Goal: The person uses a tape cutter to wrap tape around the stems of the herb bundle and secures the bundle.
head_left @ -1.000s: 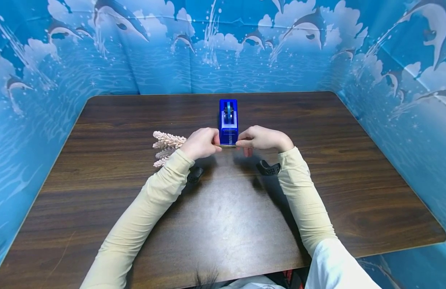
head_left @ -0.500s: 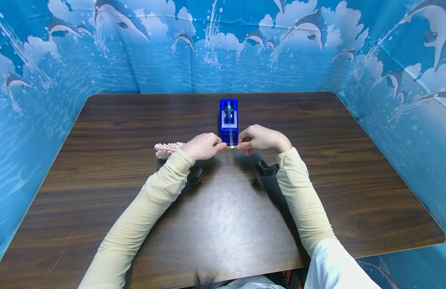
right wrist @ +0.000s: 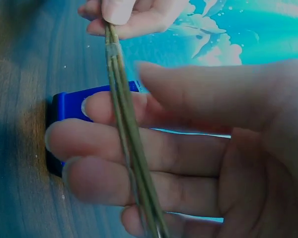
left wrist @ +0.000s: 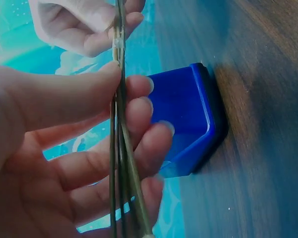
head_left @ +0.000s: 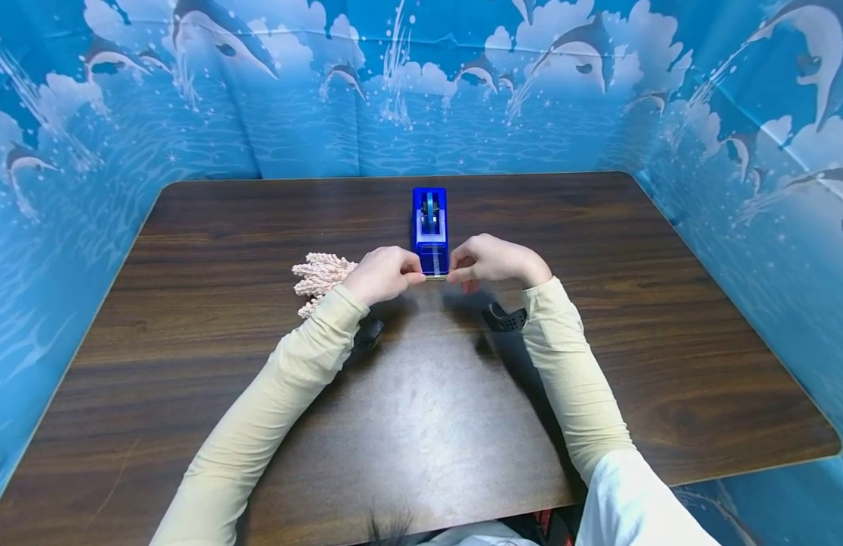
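My left hand (head_left: 383, 274) pinches a bundle of thin green-brown stems (left wrist: 131, 171) between thumb and fingers. Pale pink sprigs (head_left: 321, 273) stick out on its left side. Clear tape (right wrist: 113, 50) circles the stems between both hands. In the right wrist view, my right hand (right wrist: 188, 144) has bent fingers behind the stems, its thumb lifted a little away from them. The head view shows this hand (head_left: 498, 262) level with the left one. A blue tape dispenser (head_left: 429, 235) stands just beyond the hands, a strip of tape on its front part.
The dark wood table (head_left: 421, 425) extends around the hands. A blue curtain (head_left: 312, 129) with printed dolphins rises behind it and along both sides. Black straps (head_left: 504, 317) hang below the wrists.
The pink sprigs have turned, from spread to narrow and back to a wider fan. My left fingers have shifted on the stems and moved slightly right. The right hand has barely moved.
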A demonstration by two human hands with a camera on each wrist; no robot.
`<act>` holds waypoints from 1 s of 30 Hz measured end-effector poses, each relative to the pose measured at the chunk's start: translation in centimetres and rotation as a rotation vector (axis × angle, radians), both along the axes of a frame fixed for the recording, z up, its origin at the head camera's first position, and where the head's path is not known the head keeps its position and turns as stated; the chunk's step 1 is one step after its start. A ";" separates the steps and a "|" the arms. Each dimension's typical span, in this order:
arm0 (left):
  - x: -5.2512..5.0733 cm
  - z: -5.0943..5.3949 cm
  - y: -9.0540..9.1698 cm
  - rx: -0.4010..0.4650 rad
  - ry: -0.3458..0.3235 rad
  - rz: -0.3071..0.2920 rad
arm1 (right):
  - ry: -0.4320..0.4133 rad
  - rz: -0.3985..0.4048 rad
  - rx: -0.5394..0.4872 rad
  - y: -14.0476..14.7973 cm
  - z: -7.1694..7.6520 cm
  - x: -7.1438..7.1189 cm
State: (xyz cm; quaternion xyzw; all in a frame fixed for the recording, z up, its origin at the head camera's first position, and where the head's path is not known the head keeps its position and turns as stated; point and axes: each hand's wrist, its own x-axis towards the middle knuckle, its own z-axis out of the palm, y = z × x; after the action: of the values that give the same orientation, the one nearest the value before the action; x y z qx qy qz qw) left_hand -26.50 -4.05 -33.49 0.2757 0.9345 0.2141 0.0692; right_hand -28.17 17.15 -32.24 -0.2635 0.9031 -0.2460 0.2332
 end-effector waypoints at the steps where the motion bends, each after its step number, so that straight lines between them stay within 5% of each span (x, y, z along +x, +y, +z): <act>1: 0.0 -0.1 0.0 0.005 0.008 0.006 | -0.002 0.006 -0.004 0.0 -0.1 0.0; 12: 0.0 -0.6 0.0 0.033 0.024 0.014 | -0.020 0.030 -0.002 0.1 -0.6 -0.2; 24: -0.3 -0.3 0.1 -0.045 -0.053 0.029 | -0.018 -0.007 0.018 0.0 -0.8 -0.6; 30: -0.4 -0.3 -0.1 -0.005 -0.009 0.032 | -0.024 -0.028 0.011 0.0 -0.7 -0.5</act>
State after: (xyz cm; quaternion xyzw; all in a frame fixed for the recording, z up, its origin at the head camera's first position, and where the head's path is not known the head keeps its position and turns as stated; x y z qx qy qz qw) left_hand -26.87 -4.16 -33.79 0.2598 0.9390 0.2140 0.0707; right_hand -28.67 17.20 -32.93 -0.2466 0.9053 -0.2472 0.2419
